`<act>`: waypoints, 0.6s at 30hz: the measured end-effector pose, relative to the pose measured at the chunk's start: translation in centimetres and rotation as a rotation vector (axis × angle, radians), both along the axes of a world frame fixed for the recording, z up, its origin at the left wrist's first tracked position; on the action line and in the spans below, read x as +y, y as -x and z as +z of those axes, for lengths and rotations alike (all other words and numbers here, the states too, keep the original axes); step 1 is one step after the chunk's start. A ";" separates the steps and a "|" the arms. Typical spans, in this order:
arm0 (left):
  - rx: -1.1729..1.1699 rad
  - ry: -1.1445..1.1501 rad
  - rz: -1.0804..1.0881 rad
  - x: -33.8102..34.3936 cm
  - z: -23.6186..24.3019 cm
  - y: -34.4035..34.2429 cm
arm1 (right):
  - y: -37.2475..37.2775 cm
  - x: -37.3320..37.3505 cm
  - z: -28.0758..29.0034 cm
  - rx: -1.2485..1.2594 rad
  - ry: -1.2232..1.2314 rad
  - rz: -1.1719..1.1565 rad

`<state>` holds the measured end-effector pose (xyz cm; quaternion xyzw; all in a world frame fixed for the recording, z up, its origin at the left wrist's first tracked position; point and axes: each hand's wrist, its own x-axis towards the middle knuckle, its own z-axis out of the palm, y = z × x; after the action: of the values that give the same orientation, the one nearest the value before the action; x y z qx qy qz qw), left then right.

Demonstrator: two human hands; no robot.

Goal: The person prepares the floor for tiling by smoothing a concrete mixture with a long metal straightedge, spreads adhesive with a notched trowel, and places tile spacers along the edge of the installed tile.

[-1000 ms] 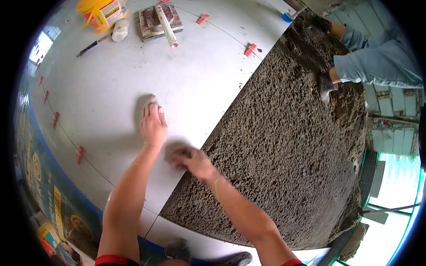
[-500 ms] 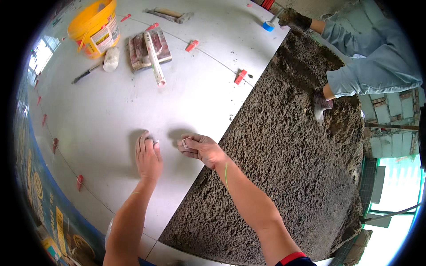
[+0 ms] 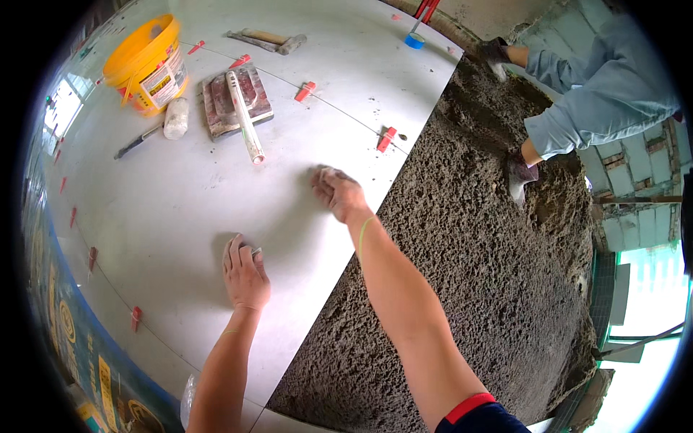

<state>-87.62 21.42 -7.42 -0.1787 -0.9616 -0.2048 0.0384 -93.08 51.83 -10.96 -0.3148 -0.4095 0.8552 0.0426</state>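
Observation:
My left hand (image 3: 247, 273) is closed just over the large pale tile (image 3: 180, 238), with a small white plastic piece (image 3: 257, 250) showing between thumb and fingers. Farther forward and to the right, my right hand (image 3: 338, 193) hovers above the same tile near its edge, fingers pinched together. Half a second earlier a small white tile-levelling clip with a square opening showed in that hand; the fingers now mostly cover it. Red levelling wedges (image 3: 387, 139) stand along the tile joint ahead of my right hand.
Rough mortar (image 3: 433, 274) borders the tile's right edge. A co-worker's trousered legs (image 3: 599, 115) stand in it. On the tile are a yellow bucket (image 3: 144, 68), a white-headed mallet (image 3: 175, 119), a suction-type tool with a white tube handle (image 3: 245, 119), a hammer (image 3: 267, 41) and blue tape (image 3: 414, 40).
My right hand has moved forward and slightly right, away from my left hand, and turned so the white clip is hardly visible. My left hand has barely moved.

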 end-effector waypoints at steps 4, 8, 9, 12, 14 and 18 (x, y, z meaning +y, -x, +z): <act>-0.025 -0.010 0.016 -0.2 -0.3 0.0 | -2.0 11.5 -0.5 -0.140 -0.132 -0.349; -0.002 0.004 0.014 -0.2 -0.6 -0.1 | -7.4 19.9 4.1 -0.192 -0.578 -0.374; -0.007 0.008 0.015 -0.2 -0.5 -0.1 | -7.9 19.8 5.2 -0.329 -0.753 -0.290; 0.005 0.003 0.013 -0.1 -0.4 0.0 | -8.0 18.0 8.8 -0.695 -1.234 -0.053; 0.017 0.003 0.012 0.0 -0.3 0.0 | -6.8 16.6 10.1 -0.677 -1.379 0.011; 0.018 0.013 0.015 -0.1 -0.3 -0.1 | -5.1 15.9 9.6 -0.769 -1.416 0.201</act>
<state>-87.56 21.31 -7.74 -0.1733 -0.9638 -0.1968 0.0474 -88.02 67.70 -1.41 -0.4467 -0.8658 0.2251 0.0113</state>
